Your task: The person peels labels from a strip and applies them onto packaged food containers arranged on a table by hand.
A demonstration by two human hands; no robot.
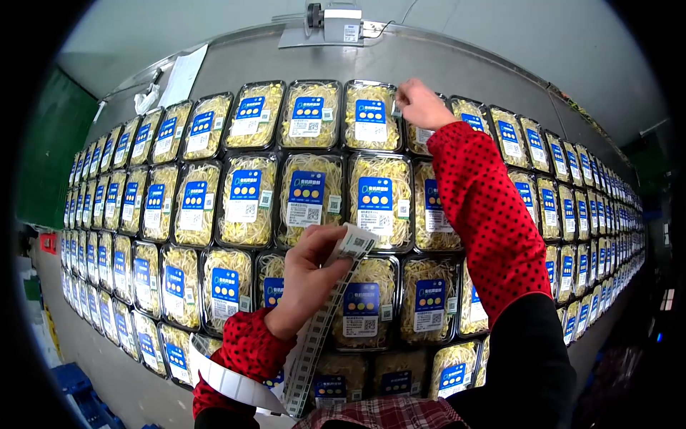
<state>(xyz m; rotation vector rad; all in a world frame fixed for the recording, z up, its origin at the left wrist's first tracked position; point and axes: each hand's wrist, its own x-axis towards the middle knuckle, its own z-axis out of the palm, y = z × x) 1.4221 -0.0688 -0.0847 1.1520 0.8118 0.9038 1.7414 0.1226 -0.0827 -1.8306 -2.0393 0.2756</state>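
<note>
My left hand (pixel 309 280) is closed on the end of a long strip of small printed labels (pixel 314 342). The strip hangs down toward my body, and its white backing (pixel 239 382) loops around my left forearm. My right hand (pixel 421 105) reaches to the far row, fingers pinched at a small label sticker (pixel 396 109) by the right edge of a sprout tray (pixel 371 118). This clear-lidded tray of bean sprouts has a blue and white label. Beneath my left hand lies another sprout tray (pixel 366 304), with a small sticker beside its main label.
Several rows of similar sprout trays (pixel 244 200) cover the metal table (pixel 421 61). At the back stands a grey device (pixel 343 25) with a cable. A paper sheet (pixel 184 75) lies back left. Blue crates (pixel 82 393) are on the floor at lower left.
</note>
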